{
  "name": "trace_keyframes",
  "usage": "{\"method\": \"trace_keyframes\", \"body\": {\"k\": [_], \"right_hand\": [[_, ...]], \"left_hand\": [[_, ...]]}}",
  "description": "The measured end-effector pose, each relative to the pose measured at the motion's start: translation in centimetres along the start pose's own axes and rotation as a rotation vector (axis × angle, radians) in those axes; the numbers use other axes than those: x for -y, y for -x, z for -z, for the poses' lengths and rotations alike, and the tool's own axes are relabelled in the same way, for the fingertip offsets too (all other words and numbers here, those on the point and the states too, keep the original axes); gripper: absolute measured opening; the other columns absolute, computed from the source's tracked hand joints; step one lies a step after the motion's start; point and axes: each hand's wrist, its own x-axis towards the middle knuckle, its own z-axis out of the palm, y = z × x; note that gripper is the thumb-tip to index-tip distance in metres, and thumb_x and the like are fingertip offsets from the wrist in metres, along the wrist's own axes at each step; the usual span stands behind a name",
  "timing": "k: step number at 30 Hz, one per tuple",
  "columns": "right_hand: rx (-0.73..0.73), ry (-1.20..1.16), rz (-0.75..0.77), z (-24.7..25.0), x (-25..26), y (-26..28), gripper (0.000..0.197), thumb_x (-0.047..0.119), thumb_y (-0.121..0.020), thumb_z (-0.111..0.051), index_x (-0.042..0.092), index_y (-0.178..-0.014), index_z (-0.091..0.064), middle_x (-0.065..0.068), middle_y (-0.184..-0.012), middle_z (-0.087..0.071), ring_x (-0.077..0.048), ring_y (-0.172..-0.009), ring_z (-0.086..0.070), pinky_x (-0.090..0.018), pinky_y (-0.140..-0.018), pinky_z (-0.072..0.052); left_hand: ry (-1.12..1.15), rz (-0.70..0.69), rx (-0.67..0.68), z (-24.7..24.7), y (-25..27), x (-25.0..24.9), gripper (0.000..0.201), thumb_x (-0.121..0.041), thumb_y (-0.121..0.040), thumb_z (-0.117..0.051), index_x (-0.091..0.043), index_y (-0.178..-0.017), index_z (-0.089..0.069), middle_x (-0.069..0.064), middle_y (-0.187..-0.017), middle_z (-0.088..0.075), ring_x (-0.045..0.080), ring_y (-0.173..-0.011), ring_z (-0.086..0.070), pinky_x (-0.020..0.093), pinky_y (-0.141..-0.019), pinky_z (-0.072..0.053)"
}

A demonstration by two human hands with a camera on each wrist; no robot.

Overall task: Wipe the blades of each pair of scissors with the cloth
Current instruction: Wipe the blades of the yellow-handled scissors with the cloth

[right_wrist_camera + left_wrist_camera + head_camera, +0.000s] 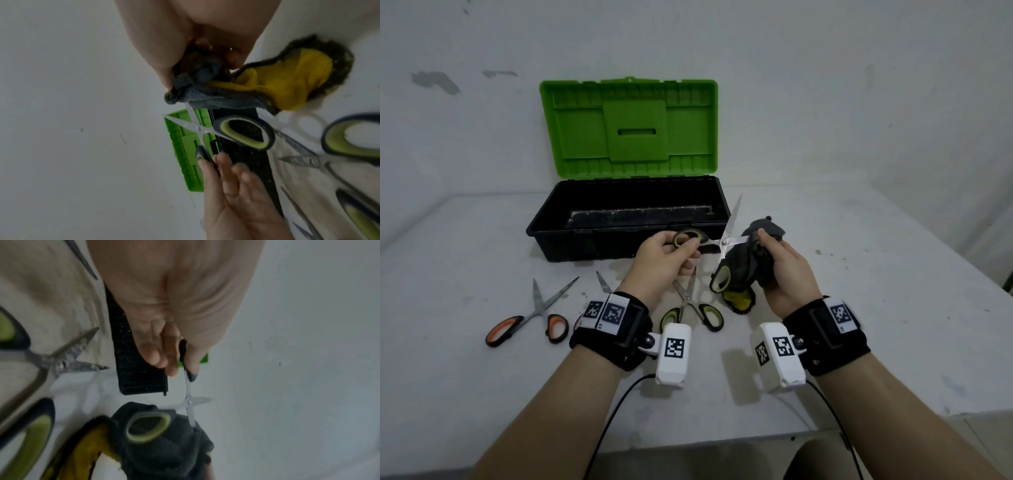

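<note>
My left hand (671,255) pinches one black-and-green handle ring of a pair of scissors (723,242), held above the table with the blades spread wide. One blade (733,216) points up and is bare. The other blade runs right into a grey-and-yellow cloth (748,265), which my right hand (779,263) grips bunched around it, thumb on top. The free handle ring (722,279) hangs below the cloth. In the left wrist view the pivot (189,401) shows, with the blade entering the cloth (164,446). The right wrist view shows the cloth (218,99) over that blade.
Orange-handled scissors (530,318) and green-handled scissors (690,305) lie open on the white table (876,274). The blade tip of a third pair (603,282) shows beside my left wrist. An open toolbox (626,219) with a raised green lid (630,126) stands behind my hands.
</note>
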Motion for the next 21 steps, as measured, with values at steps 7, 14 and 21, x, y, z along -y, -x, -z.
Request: {"method": "trace_keyframes", "body": {"k": [7, 14, 21], "right_hand": [[0.025, -0.044, -0.033, -1.8, -1.9, 2.3, 0.038, 0.022, -0.086, -0.073, -0.001, -0.114, -0.065, -0.029, -0.109, -0.068, -0.045, -0.103, -0.066, -0.057, -0.089, -0.053], [0.091, 0.12, -0.013, -0.5, -2.3, 3.7, 0.027, 0.021, -0.089, -0.069, 0.0, -0.107, -0.07, -0.023, -0.104, -0.072, -0.039, -0.102, -0.068, -0.052, -0.095, -0.052], [-0.031, 0.128, 0.088, 2.7, 1.1, 2.3, 0.035, 0.028, -0.091, -0.066, -0.003, -0.108, -0.069, -0.019, -0.104, -0.072, -0.033, -0.1, -0.069, -0.039, -0.085, -0.057]], "left_hand": [[0.249, 0.289, 0.011, -2.6, 1.7, -1.7, 0.053, -0.053, -0.105, -0.039, -0.007, -0.1, -0.066, 0.01, -0.085, -0.076, 0.026, -0.078, -0.073, 0.036, -0.071, -0.061], [0.088, 0.151, -0.105, -2.6, 2.1, -0.6, 0.056, -0.049, -0.107, -0.032, -0.009, -0.075, -0.055, 0.011, -0.063, -0.059, 0.025, -0.047, -0.055, 0.031, -0.052, -0.044], [-0.007, 0.065, -0.013, -1.3, 3.1, -0.6, 0.049, -0.045, -0.107, -0.038, -0.011, -0.075, -0.052, 0.008, -0.065, -0.06, 0.021, -0.05, -0.058, 0.029, -0.049, -0.047]]}}
